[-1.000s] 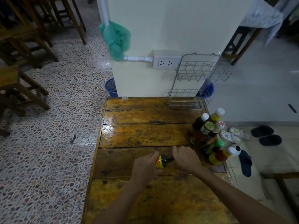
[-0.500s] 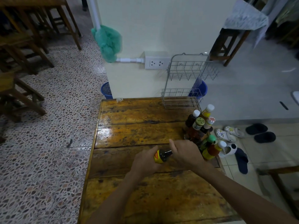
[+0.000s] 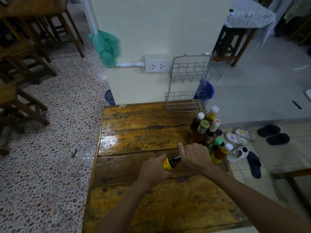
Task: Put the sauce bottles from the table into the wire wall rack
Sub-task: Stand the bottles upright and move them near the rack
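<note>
A dark sauce bottle (image 3: 171,163) with a yellow label lies tilted between my hands over the wooden table (image 3: 143,135). My left hand (image 3: 154,170) grips its body and my right hand (image 3: 195,157) is closed over its neck and cap, hiding them. Several more sauce bottles (image 3: 204,126) stand clustered at the table's right edge, with a green-capped bottle (image 3: 216,147) and a white-capped orange bottle (image 3: 223,152) just right of my right hand. The two-tier wire wall rack (image 3: 190,78) hangs on the pale wall beyond the table; both tiers hold nothing.
A power socket (image 3: 157,66) and a white pipe run left of the rack. A green bag (image 3: 106,47) hangs from the pipe. Blue baskets (image 3: 204,91) sit on the floor behind the table. Sandals (image 3: 236,137) lie on the floor at right; wooden chairs stand at left.
Both hands keep hold of the dark bottle, which has tilted slightly. The view has shifted a little to the right; the other bottles have not moved.
</note>
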The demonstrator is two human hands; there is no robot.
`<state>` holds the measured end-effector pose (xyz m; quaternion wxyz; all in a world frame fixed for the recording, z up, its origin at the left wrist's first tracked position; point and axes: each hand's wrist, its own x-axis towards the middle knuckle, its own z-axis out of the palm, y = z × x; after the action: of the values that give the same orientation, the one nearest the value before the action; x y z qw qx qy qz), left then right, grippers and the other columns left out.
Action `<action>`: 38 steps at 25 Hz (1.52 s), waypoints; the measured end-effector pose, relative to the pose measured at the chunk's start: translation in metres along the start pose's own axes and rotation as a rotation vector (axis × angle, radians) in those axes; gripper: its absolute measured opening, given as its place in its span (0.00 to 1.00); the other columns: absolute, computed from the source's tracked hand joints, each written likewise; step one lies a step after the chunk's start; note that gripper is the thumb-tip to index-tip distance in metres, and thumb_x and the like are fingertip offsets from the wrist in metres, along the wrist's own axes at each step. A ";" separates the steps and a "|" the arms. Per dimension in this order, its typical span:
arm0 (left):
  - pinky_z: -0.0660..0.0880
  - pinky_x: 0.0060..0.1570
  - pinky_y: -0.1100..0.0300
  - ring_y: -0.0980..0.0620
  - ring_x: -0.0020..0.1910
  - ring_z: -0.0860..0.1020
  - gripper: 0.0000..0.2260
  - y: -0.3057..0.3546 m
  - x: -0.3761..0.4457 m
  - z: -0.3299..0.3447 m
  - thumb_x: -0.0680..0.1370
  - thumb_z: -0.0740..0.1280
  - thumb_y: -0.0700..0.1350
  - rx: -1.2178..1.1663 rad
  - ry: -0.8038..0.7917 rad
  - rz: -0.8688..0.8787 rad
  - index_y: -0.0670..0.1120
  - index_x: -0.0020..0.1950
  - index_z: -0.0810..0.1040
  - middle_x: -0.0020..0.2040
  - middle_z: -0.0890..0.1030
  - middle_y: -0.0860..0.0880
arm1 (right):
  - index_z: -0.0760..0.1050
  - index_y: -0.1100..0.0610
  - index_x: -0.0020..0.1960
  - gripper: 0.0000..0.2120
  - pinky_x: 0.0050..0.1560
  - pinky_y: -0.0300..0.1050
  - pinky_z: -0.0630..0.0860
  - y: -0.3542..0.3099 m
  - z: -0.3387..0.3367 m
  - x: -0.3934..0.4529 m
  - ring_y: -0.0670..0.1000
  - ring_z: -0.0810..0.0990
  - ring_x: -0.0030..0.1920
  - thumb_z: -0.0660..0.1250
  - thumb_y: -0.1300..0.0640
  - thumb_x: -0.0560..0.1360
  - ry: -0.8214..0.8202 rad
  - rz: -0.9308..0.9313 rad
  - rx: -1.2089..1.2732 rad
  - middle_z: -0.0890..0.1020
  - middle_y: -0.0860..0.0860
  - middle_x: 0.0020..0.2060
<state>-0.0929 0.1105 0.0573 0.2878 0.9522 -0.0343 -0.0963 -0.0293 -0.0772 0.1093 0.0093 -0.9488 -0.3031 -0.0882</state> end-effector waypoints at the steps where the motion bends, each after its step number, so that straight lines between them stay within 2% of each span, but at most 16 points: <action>1: 0.77 0.38 0.56 0.49 0.43 0.82 0.24 0.000 -0.003 0.004 0.68 0.72 0.61 0.028 0.045 0.006 0.54 0.61 0.74 0.47 0.83 0.54 | 0.77 0.58 0.35 0.11 0.15 0.41 0.67 -0.001 0.001 -0.002 0.54 0.67 0.16 0.78 0.60 0.70 -0.037 0.031 -0.005 0.69 0.51 0.19; 5: 0.74 0.33 0.59 0.50 0.40 0.83 0.23 -0.001 -0.005 0.016 0.69 0.76 0.59 0.174 0.249 0.114 0.51 0.60 0.77 0.46 0.84 0.52 | 0.71 0.54 0.41 0.12 0.27 0.47 0.71 0.007 0.010 0.003 0.55 0.74 0.31 0.57 0.54 0.82 -0.359 0.144 0.065 0.69 0.49 0.30; 8: 0.68 0.27 0.61 0.50 0.32 0.81 0.27 0.000 -0.006 0.021 0.61 0.81 0.60 0.342 0.300 0.233 0.51 0.54 0.77 0.40 0.82 0.52 | 0.75 0.58 0.50 0.09 0.40 0.48 0.72 0.011 0.008 0.006 0.56 0.79 0.43 0.58 0.56 0.82 -0.739 0.137 0.248 0.79 0.56 0.44; 10: 0.68 0.32 0.61 0.50 0.37 0.83 0.29 -0.001 -0.002 0.018 0.63 0.79 0.61 0.284 0.253 0.186 0.52 0.60 0.77 0.44 0.84 0.52 | 0.74 0.57 0.50 0.15 0.39 0.50 0.74 0.007 0.001 -0.001 0.58 0.79 0.41 0.53 0.50 0.85 -0.587 0.184 0.161 0.79 0.55 0.41; 12: 0.75 0.38 0.58 0.52 0.45 0.84 0.30 -0.004 0.005 0.006 0.67 0.75 0.60 -0.036 -0.038 0.061 0.55 0.67 0.76 0.51 0.84 0.54 | 0.74 0.53 0.41 0.28 0.31 0.49 0.74 0.005 -0.005 -0.011 0.53 0.76 0.33 0.43 0.38 0.83 -0.268 0.217 0.116 0.76 0.49 0.32; 15: 0.79 0.39 0.58 0.57 0.42 0.82 0.24 -0.005 0.008 -0.003 0.65 0.74 0.62 -0.236 -0.251 0.072 0.60 0.60 0.77 0.46 0.83 0.58 | 0.74 0.52 0.33 0.25 0.20 0.45 0.66 0.008 -0.008 -0.025 0.50 0.71 0.28 0.52 0.43 0.83 0.011 -0.044 0.038 0.75 0.48 0.28; 17: 0.73 0.34 0.62 0.57 0.39 0.80 0.22 0.001 0.007 -0.002 0.65 0.73 0.63 -0.132 -0.203 0.108 0.60 0.56 0.75 0.42 0.80 0.60 | 0.71 0.52 0.29 0.24 0.20 0.45 0.65 0.008 -0.010 -0.025 0.50 0.69 0.25 0.54 0.47 0.82 0.031 0.083 0.110 0.73 0.48 0.25; 19: 0.72 0.35 0.61 0.55 0.40 0.80 0.22 0.006 0.006 0.005 0.67 0.73 0.62 -0.012 -0.108 0.117 0.59 0.58 0.74 0.43 0.79 0.59 | 0.72 0.54 0.31 0.23 0.23 0.45 0.65 0.008 -0.009 -0.027 0.50 0.71 0.25 0.54 0.48 0.82 -0.111 0.239 0.087 0.73 0.49 0.26; 21: 0.76 0.37 0.57 0.51 0.43 0.82 0.22 0.007 0.007 0.014 0.68 0.73 0.60 0.134 -0.007 0.161 0.57 0.59 0.73 0.46 0.82 0.56 | 0.74 0.58 0.44 0.13 0.29 0.46 0.67 0.005 -0.002 -0.029 0.55 0.78 0.33 0.57 0.55 0.83 -0.368 0.205 0.073 0.77 0.53 0.33; 23: 0.77 0.36 0.56 0.49 0.42 0.83 0.22 0.007 0.005 0.024 0.69 0.74 0.60 0.256 0.071 0.237 0.55 0.59 0.73 0.48 0.84 0.53 | 0.72 0.59 0.50 0.07 0.31 0.46 0.67 0.014 0.006 -0.033 0.57 0.78 0.37 0.57 0.58 0.82 -0.690 0.366 0.304 0.74 0.55 0.37; 24: 0.76 0.34 0.57 0.49 0.41 0.83 0.23 0.008 0.002 0.029 0.69 0.76 0.60 0.299 0.096 0.273 0.54 0.59 0.73 0.47 0.84 0.53 | 0.72 0.59 0.49 0.08 0.30 0.45 0.65 0.020 0.009 -0.034 0.56 0.75 0.33 0.57 0.57 0.82 -0.763 0.438 0.454 0.72 0.54 0.34; 27: 0.75 0.33 0.58 0.50 0.37 0.82 0.28 0.013 0.000 0.042 0.62 0.81 0.60 0.348 0.141 0.343 0.52 0.54 0.74 0.41 0.82 0.52 | 0.72 0.59 0.48 0.11 0.28 0.42 0.64 0.025 0.004 -0.042 0.49 0.67 0.25 0.56 0.54 0.82 -0.801 0.450 0.454 0.74 0.52 0.30; 29: 0.77 0.39 0.55 0.49 0.43 0.83 0.29 0.017 0.010 0.048 0.64 0.81 0.60 0.295 0.122 0.309 0.51 0.57 0.74 0.46 0.83 0.51 | 0.74 0.59 0.51 0.14 0.30 0.43 0.67 0.020 0.006 -0.052 0.49 0.73 0.28 0.56 0.50 0.85 -0.676 0.479 0.418 0.76 0.50 0.32; 33: 0.70 0.63 0.47 0.47 0.65 0.76 0.28 0.046 0.041 0.065 0.76 0.74 0.58 -0.082 0.004 0.203 0.51 0.71 0.69 0.66 0.77 0.50 | 0.70 0.50 0.37 0.19 0.27 0.40 0.63 0.034 -0.006 -0.055 0.44 0.73 0.29 0.64 0.37 0.78 -0.110 0.694 0.467 0.73 0.46 0.28; 35: 0.66 0.65 0.46 0.47 0.67 0.71 0.24 0.068 0.055 0.076 0.80 0.69 0.54 -0.224 0.000 0.229 0.51 0.73 0.67 0.68 0.72 0.50 | 0.66 0.47 0.37 0.17 0.28 0.36 0.60 0.047 -0.013 -0.054 0.41 0.70 0.29 0.68 0.39 0.76 -0.033 0.679 0.414 0.70 0.43 0.28; 38: 0.71 0.65 0.45 0.44 0.68 0.71 0.22 0.099 0.082 0.093 0.82 0.68 0.48 -0.267 0.026 0.154 0.48 0.74 0.67 0.69 0.71 0.46 | 0.67 0.48 0.43 0.15 0.30 0.33 0.57 0.067 -0.020 -0.044 0.41 0.68 0.32 0.70 0.41 0.76 -0.009 0.679 0.333 0.68 0.41 0.33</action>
<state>-0.0329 -0.0319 0.0226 0.4188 0.9013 -0.0902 -0.0651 -0.0292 -0.1589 0.1241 0.1909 -0.9811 0.0187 -0.0255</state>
